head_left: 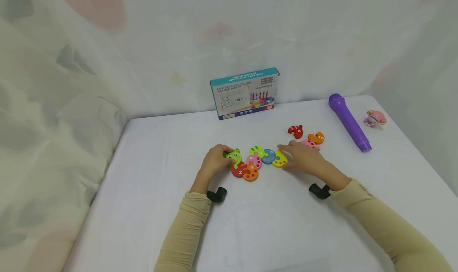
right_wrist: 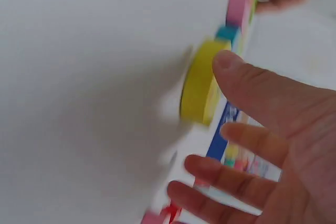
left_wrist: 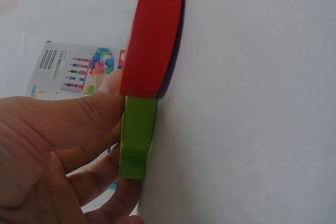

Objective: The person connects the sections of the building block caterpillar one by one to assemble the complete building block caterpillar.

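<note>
On the white bench (head_left: 150, 208) a chain of coloured puzzle pieces lay between the two hands. The left hand (head_left: 214, 160) pinched the green head piece (head_left: 233, 156) at the left end of the chain; in the left wrist view its thumb and fingers (left_wrist: 100, 177) were curled against the green edge, just below the red piece (head_left: 237, 170) marked 2. The right hand (head_left: 304, 157) lay with relaxed, nearly straight fingers and held nothing, its fingertips touching or just beside the yellow piece (head_left: 279, 160) at the right end of the chain. The right wrist view was blurred, so I cannot tell if there was real contact.

In my judgement the step was to join pieces into the chain. To do it well, the left hand should hold the head end steady and flat, while the right hand slides the next piece along the bench until its notch meets the curve, without lifting, because the joined pieces could turn and come apart.

Three loose pieces lay near the right hand: a red piece (head_left: 295, 131) marked 5 or 6, an orange piece (head_left: 316, 137) marked 10, and a pink piece (head_left: 310, 144) partly hidden. Behind stood a box (head_left: 245, 93), upside down, with the words FIVE SETS OF COLUMN; the rest was too small. A purple torch (head_left: 348, 123) and a small pink toy (head_left: 375, 118) lay to the right
</note>
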